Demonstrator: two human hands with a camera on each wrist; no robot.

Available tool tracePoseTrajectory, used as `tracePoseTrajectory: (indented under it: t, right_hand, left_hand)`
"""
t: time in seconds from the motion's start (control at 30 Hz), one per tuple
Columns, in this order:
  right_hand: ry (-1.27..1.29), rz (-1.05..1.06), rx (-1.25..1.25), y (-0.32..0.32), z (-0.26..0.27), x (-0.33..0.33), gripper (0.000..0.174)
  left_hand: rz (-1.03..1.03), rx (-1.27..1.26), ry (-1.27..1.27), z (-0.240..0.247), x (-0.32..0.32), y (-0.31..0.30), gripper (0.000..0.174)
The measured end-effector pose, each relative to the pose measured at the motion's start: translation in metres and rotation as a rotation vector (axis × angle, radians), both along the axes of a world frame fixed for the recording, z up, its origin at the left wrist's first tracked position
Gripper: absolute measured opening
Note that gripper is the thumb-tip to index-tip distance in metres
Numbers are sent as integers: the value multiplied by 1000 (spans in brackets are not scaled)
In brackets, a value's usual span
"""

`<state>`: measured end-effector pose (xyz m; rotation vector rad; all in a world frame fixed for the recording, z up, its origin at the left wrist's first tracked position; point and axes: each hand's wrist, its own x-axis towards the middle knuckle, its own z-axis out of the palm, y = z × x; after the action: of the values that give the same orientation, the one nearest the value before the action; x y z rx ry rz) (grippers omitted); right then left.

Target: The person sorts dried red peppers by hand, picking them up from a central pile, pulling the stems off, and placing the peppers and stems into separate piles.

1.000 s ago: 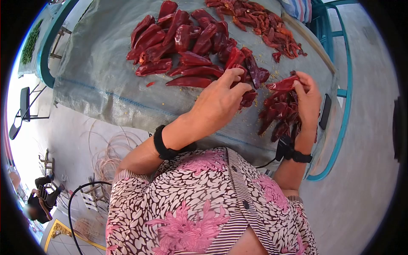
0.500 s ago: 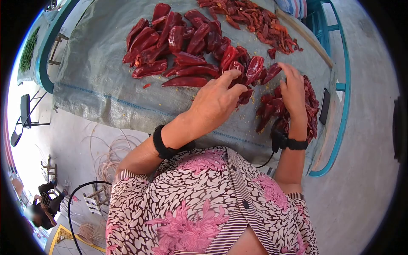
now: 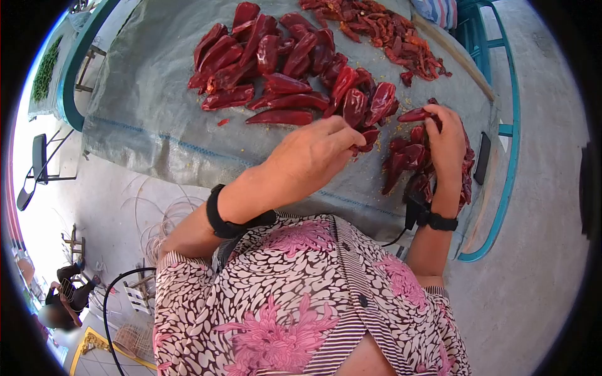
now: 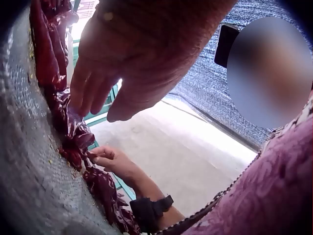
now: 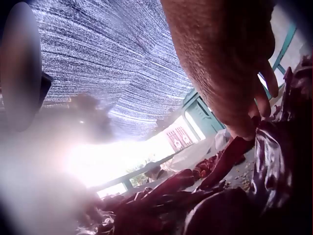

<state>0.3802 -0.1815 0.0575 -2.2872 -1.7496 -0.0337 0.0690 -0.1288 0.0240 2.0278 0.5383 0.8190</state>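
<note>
Glossy dark red chili peppers (image 3: pixel 288 100) lie heaped on a grey woven sheet (image 3: pixel 150 106). At the heap's near right edge is my left hand (image 3: pixel 313 150), its fingers bent beside a small dark chili (image 3: pixel 371 136). In the left wrist view that hand's thumb stands apart from the fingers, which reach down to the peppers. My right hand (image 3: pixel 446 141) pinches one red chili (image 3: pixel 412 114) near its end, over a smaller pile of chilies (image 3: pixel 404 160). The right wrist view shows this chili slanting down from the fingertips, partly hidden behind the hand.
Shrivelled, orange-red chilies (image 3: pixel 389 37) are spread at the back right. A wooden strip (image 3: pixel 458 59) and teal metal rails (image 3: pixel 511 156) border the sheet. A dark flat object (image 3: pixel 481 158) lies right of the small pile. At far left sits a person (image 3: pixel 66 297).
My left hand has drawn back slightly toward me from the heap. The right hand reached left to the heap's edge, then came back right with a chili in its fingers.
</note>
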Motion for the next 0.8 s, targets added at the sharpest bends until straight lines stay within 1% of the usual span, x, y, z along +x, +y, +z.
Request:
tracePoseTrajectory:
  t: [0.03, 0.13, 0.17, 0.23, 0.27, 0.37, 0.47, 0.57, 0.6, 0.7, 0.8]
  right_hand:
    - [13, -36, 2, 0, 5, -6, 28]
    - [228, 9, 125, 0, 11, -20, 30]
    - [380, -7, 98, -2, 15, -28, 31]
    - [681, -42, 44, -7, 25, -40, 33]
    - [607, -15, 48, -11, 18, -36, 33]
    - [387, 10, 86, -23, 11, -27, 32]
    - [438, -40, 172, -34, 2, -19, 29]
    - [423, -53, 220, -40, 2, -19, 26]
    - [410, -54, 229, -42, 2, -21, 25]
    - [393, -72, 230, -45, -1, -21, 22]
    - [352, -60, 246, -49, -1, -22, 20]
  left_hand:
    - [-37, -32, 10, 1, -3, 0, 25]
    - [-140, -75, 67, 5, -14, -1, 18]
    - [-174, -81, 90, 5, -18, -2, 15]
    - [-296, -165, 257, 1, -31, 0, 11]
    - [-357, -206, 339, -1, -38, 2, 11]
    - [-422, -314, 294, -17, -62, 1, 16]
    - [-571, -763, 447, 6, -81, 11, 22]
    - [-717, -953, 531, -2, -104, 19, 27]
    - [-771, -1047, 518, -13, -113, 19, 27]
    - [-832, -1293, 547, -44, -139, 18, 30]
    - [-893, -1423, 596, -67, -167, 17, 33]
